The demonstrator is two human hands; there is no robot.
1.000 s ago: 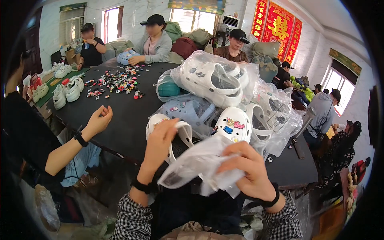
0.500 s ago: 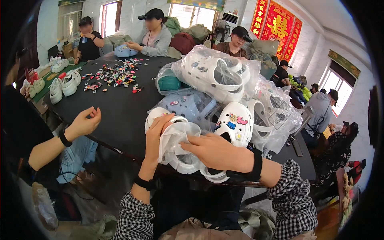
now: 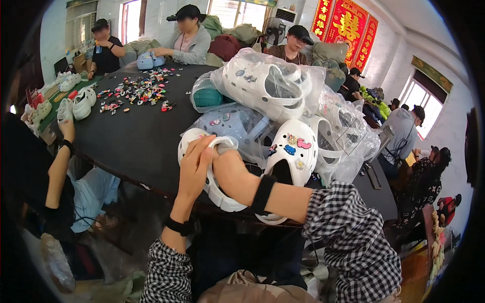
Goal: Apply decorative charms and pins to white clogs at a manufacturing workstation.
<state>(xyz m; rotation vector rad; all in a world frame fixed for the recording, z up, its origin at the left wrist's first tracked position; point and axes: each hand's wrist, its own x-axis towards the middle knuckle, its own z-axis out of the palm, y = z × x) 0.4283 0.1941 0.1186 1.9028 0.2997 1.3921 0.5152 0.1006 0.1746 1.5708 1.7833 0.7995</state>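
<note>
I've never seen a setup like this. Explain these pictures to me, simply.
There is no machine here: the grip is a person's own two bare hands. Every picture comes from a wide camera worn on that person's head, looking down, so straight edges bend.

The left hand lies against a white clog; the right hand reaches into its opening, fingertips hidden. Beside it is another white clog with colourful charms.

Behind, on the dark table, clogs in clear plastic bags are piled up, and small colourful pieces lie scattered farther left. The hand at far left belongs to someone else.
</note>
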